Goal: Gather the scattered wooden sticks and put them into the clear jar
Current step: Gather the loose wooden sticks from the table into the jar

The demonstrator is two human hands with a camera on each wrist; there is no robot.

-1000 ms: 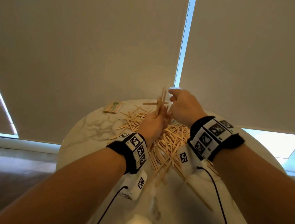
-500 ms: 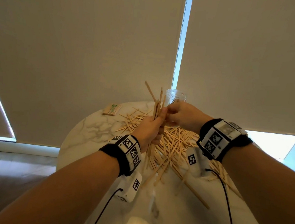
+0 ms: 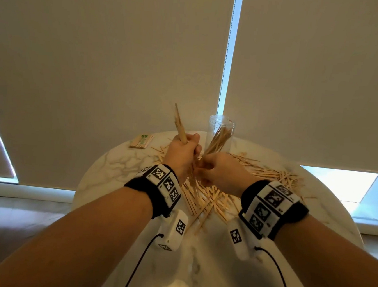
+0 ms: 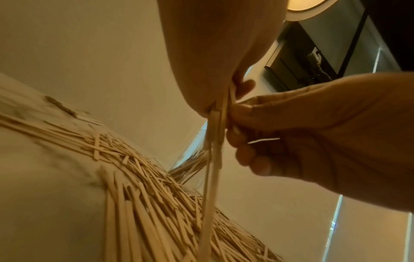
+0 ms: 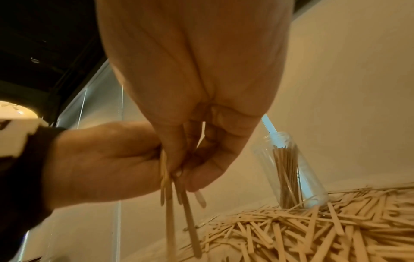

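My left hand (image 3: 189,146) grips a bundle of wooden sticks (image 3: 180,125) above the table; the tops lean up and to the left. The lower ends (image 4: 211,168) hang below the fist. My right hand (image 3: 204,167) sits just right of it, its fingers (image 5: 201,177) pinching those lower ends (image 5: 172,209). The clear jar (image 3: 221,129) stands upright behind both hands, partly filled with sticks (image 5: 285,170). A loose pile of sticks (image 3: 208,197) covers the table under and to the right of my hands.
The round marble table (image 3: 117,164) ends close to a wall of window blinds (image 3: 122,57). A small packet of sticks (image 3: 141,141) lies at the table's far left. Cables (image 3: 136,267) hang from both wrist cameras over the near part of the table.
My hands have come down and away from the jar's mouth, which now shows in full. The bundle's tops now lean left. My right hand has dropped to the bundle's lower ends.
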